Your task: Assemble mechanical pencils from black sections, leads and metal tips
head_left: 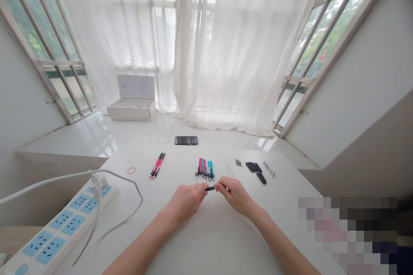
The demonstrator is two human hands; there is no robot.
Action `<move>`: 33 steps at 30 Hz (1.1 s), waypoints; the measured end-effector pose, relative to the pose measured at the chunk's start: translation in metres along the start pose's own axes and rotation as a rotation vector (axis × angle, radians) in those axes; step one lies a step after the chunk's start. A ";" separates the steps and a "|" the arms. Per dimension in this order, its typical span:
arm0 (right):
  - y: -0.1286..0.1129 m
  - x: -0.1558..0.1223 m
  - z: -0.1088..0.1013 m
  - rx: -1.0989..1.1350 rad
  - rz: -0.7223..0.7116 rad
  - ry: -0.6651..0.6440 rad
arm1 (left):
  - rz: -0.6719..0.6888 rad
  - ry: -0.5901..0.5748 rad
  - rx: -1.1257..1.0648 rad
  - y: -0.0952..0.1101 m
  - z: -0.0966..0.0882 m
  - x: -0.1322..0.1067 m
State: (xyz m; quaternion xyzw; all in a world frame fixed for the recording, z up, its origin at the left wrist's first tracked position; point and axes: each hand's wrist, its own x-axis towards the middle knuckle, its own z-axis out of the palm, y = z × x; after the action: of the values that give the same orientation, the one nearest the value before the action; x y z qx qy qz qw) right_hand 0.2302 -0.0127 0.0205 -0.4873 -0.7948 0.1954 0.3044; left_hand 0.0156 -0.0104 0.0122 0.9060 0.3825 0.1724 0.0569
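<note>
Curtains [226,43], sheer and white, are hanging across the far side of the room, with windows [29,21] angling in on both sides and a glossy white floor [97,137] spreading beneath them. White box [129,111] is standing open on that floor, lid raised. Nearer, a white table [145,223] is taking up the lower view, and a blurred patch is covering the lower right corner. Power strip [61,223], with blue sockets, is lying along the table's left side, its white cable [54,179] looping across the corner. Black phone [186,140] is lying near the far table edge. Items are sitting in a row across the table, left to right: a rubber band [131,170], a bundle of pink-and-black pens [157,165], a tight group of pink and teal pens [204,168], thin metal rods [229,169], black pen parts [256,172], and tiny metal pieces [269,169]. Left hand [187,202] and right hand [234,195] are meeting at the table's centre, just below the pen group, both closed to a pinch. Their fingertips are gripping opposite ends of a short black pen part [210,188], held above the table.
</note>
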 end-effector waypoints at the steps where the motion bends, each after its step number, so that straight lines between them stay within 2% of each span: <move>1: -0.001 -0.001 0.000 -0.039 -0.011 -0.004 | -0.007 0.002 -0.005 0.000 0.000 0.000; 5: -0.006 -0.003 0.000 -0.148 -0.078 -0.030 | -0.044 0.014 -0.034 0.000 0.002 -0.001; 9: -0.008 -0.004 0.001 -0.122 -0.112 -0.049 | -0.037 0.036 -0.078 -0.001 0.001 -0.001; 15: -0.005 -0.001 0.008 0.053 -0.041 -0.040 | 0.013 0.143 -0.101 -0.003 -0.002 0.002; 24: -0.005 0.002 0.002 0.098 0.014 -0.022 | -0.009 0.127 -0.034 -0.003 -0.002 0.003; 29: -0.009 0.002 0.003 0.148 0.029 -0.049 | 0.002 0.184 -0.068 -0.006 -0.007 0.003; 33: -0.009 0.003 0.000 0.156 0.040 -0.011 | 0.000 0.168 -0.127 -0.004 -0.006 0.002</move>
State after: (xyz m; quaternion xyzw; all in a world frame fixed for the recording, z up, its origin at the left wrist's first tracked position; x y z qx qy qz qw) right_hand 0.2235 -0.0140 0.0269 -0.4768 -0.7689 0.2655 0.3331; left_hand 0.0123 -0.0063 0.0180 0.8828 0.3743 0.2718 0.0821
